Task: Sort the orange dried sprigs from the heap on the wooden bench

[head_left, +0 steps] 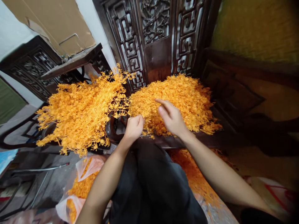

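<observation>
A big heap of orange spindly sprigs, seemingly plastic [187, 93], covers the seat of a dark carved wooden chair [158, 59]. My left hand [135, 127] is curled closed at the heap's near left edge, above the seat's front. Whatever its fingers hold, if anything, is hidden. Over the middle of the heap is my right hand [172, 118], its index finger stretched forward and thumb apart. I see nothing in that hand. To the left, a second pile of longer orange branching sprigs [81, 109] spreads beside the chair's armrest [112, 129].
Plastic bags [91, 166] with more orange pieces stand on the floor at lower left. Loose orange pieces [196, 177] lie below the seat at right. A dark wooden side table [72, 62] and cardboard [56, 21] are at back left.
</observation>
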{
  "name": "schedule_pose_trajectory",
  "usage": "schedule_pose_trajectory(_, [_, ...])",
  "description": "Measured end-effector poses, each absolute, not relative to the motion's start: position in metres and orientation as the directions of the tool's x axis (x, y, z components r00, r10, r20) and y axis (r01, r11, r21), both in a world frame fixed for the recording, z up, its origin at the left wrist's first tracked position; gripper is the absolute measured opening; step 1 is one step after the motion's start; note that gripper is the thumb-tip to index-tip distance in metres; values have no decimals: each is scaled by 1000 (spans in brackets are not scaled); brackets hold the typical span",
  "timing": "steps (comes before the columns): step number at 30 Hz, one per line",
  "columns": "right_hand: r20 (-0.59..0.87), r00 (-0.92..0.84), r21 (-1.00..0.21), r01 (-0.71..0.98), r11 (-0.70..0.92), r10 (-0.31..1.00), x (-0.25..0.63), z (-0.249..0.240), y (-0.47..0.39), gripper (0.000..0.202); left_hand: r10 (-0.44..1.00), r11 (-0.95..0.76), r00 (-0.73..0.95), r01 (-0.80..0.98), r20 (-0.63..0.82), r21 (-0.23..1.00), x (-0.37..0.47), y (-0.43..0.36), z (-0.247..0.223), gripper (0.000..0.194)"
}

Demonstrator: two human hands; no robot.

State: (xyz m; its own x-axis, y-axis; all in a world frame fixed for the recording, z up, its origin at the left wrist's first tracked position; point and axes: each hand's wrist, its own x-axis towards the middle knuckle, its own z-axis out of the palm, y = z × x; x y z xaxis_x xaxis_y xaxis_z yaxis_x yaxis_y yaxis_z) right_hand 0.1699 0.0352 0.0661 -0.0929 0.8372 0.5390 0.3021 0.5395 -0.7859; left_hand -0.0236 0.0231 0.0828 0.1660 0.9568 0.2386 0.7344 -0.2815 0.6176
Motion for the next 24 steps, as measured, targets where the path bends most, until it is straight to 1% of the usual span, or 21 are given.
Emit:
schedule_pose_trajectory(2, [578, -158, -706, 393, 588, 800, 153, 70, 20, 52, 944, -320, 203, 758, 259, 568, -19, 22, 81, 36])
schedule_pose_trajectory(3, [587, -161, -696, 400, 596, 793, 147, 71, 17, 48, 937, -339, 224, 767, 269, 544, -16, 21, 81, 35])
schedule_pose_trajectory(5, [587, -98, -730, 366, 577, 804, 142, 69, 25, 31, 925, -372, 260, 772, 277, 515, -11, 17, 83, 37])
schedule_pose_trajectory(6, [572, -22, -770, 330, 546, 820, 145, 67, 34, 27, 922, -380, 270, 770, 278, 512, -8, 14, 84, 39])
schedule_pose_trajectory(8, [482, 207, -872, 205, 444, 851, 159, 62, 61, 30, 921, -385, 278, 762, 274, 521, -5, 7, 88, 45])
schedule_pose_trajectory(9, [416, 324, -909, 124, 397, 850, 169, 60, 76, 33, 921, -386, 282, 755, 270, 529, -5, 4, 90, 46])
schedule_pose_trajectory(10, [311, 436, -939, 1, 345, 845, 180, 59, 89, 37, 922, -384, 281, 750, 267, 538, -6, 2, 91, 47])
schedule_pose_trajectory(11, [222, 452, -947, -109, 301, 864, 191, 57, 100, 40, 924, -381, 278, 747, 264, 545, -8, 1, 92, 48])
schedule_pose_trajectory(12, [191, 421, -942, -176, 287, 887, 200, 57, 106, 41, 925, -376, 274, 747, 262, 548, -11, 1, 91, 47])
schedule_pose_trajectory(14, [222, 300, -929, -224, 295, 928, 210, 60, 105, 40, 928, -369, 267, 761, 261, 534, -18, 3, 89, 46])
schedule_pose_trajectory(17, [320, 119, -929, -154, 336, 940, 207, 71, 79, 36, 920, -386, 296, 795, 257, 468, -24, 8, 86, 45])
schedule_pose_trajectory(18, [349, 77, -930, -97, 356, 934, 203, 77, 68, 35, 916, -395, 312, 804, 251, 444, -25, 9, 85, 44])
schedule_pose_trajectory(20, [432, -22, -898, 82, 432, 902, 193, 89, 50, 37, 910, -410, 339, 820, 238, 400, -23, 8, 85, 43])
schedule_pose_trajectory(22, [512, -196, -787, 283, 548, 836, 184, 99, 42, 37, 902, -427, 362, 829, 234, 361, -20, 6, 86, 42])
schedule_pose_trajectory(24, [521, -349, -670, 399, 627, 779, 178, 102, 44, 30, 892, -445, 381, 831, 242, 334, -15, 3, 88, 40])
